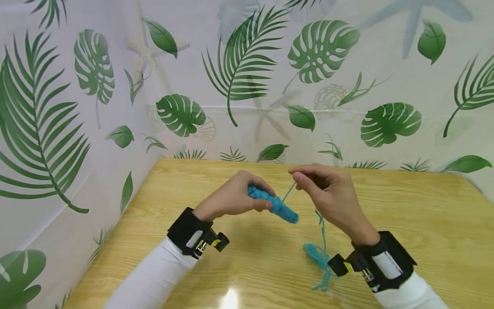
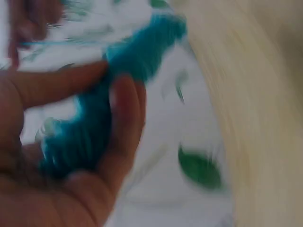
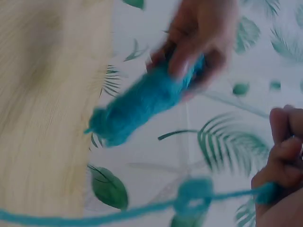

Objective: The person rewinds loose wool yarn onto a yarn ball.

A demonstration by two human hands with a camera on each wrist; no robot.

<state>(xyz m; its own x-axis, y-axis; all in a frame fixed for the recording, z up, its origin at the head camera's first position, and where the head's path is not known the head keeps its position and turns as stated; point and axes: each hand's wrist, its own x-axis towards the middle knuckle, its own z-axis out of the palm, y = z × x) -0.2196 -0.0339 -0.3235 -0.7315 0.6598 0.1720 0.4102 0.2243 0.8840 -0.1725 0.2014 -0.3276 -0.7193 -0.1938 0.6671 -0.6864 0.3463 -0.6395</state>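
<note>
My left hand (image 1: pixel 241 195) grips a long bundle of blue yarn (image 1: pixel 284 210), thumb on one side and fingers round the other. Its free end tilts down to the right above the table. From the bundle a taut strand (image 1: pixel 289 192) rises to my right hand (image 1: pixel 333 193), which pinches it between thumb and forefinger. Another length of yarn (image 1: pixel 323 234) hangs below the right hand to a loose tangle (image 1: pixel 318 256) on the table. In the right wrist view that trailing yarn (image 3: pixel 118 215) has a small knotted loop and runs into the curled fingers.
The wooden table (image 1: pixel 185 184) spreads under both hands. A white cloth (image 1: pixel 247 141) with green leaf prints hangs behind it and along the left side. Each wrist wears a black strap with a small camera (image 1: pixel 221 241).
</note>
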